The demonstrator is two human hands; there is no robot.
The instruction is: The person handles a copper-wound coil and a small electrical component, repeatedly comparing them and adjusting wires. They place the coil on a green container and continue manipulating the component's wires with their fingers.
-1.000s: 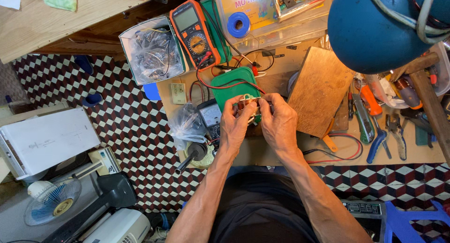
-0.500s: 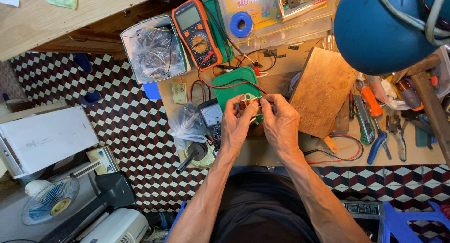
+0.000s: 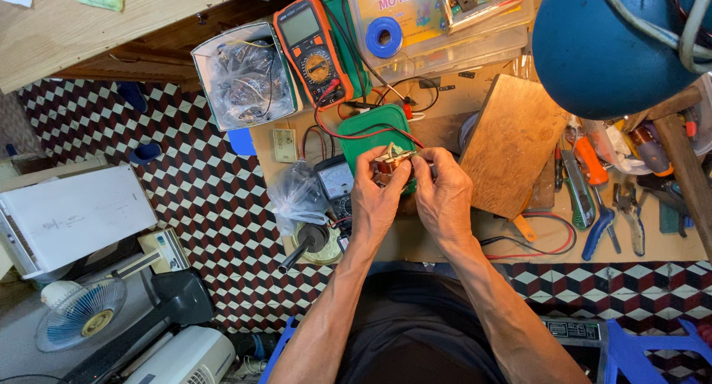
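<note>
Your left hand (image 3: pixel 377 199) and right hand (image 3: pixel 443 195) both pinch a small copper-wound coil (image 3: pixel 391 161) above the green tray (image 3: pixel 371 132). Its long axis runs left to right across the desk (image 3: pixel 445 243).

An orange multimeter (image 3: pixel 313 49) with a grey screen lies far on the bench. Right of it sits a clear plastic box with a yellow label (image 3: pixel 415 17). Left, a white carton (image 3: pixel 245 76) holds clear bags.
</note>
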